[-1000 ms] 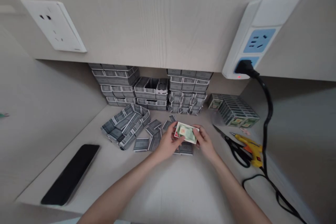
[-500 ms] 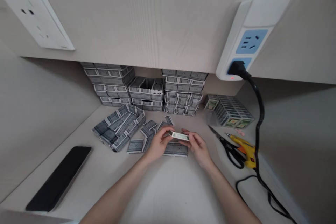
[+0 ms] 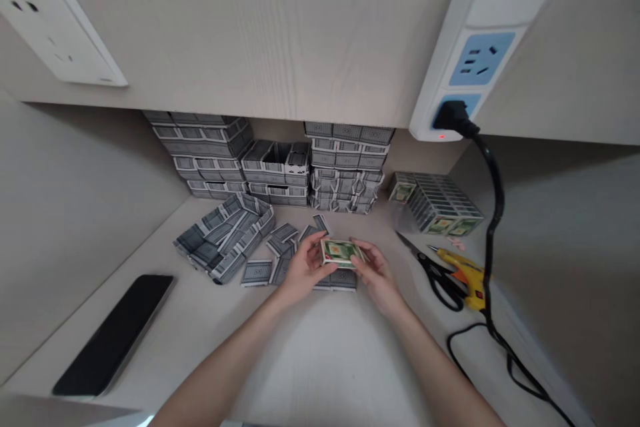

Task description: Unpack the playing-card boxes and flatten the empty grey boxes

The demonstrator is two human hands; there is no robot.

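Nearest, to the left of the green pack and closer to the wearer, a black flat device (image 3: 115, 333) lies on the pale tabletop (image 3: 320, 360); to the pack's right, a black cable (image 3: 495, 223) loops down to the surface.

The green pack (image 3: 341, 251) is between the two hands, its printed face upward. The left hand (image 3: 303, 270) holds its left end, fingers curled around that end and thumb along the near edge. The right hand (image 3: 377, 277) holds the right end, thumb at the near right corner and a fingertip at the far edge. The fingers' undersides are hidden.

Just left of the pack and partly beneath it in view, grey patterned packs (image 3: 257, 272) lie scattered. Right of it are black scissors (image 3: 440, 280), then a yellow glue gun (image 3: 470, 277).

Farther left of the pack, a grey patterned tray (image 3: 227, 237) holds loose pieces. Beyond the pack stand grey patterned stacks (image 3: 347, 163); beyond and right of it, a block of green-faced packs (image 3: 445, 203). Above it, at right, a white power strip (image 3: 483, 60) holds a black plug (image 3: 455, 117).
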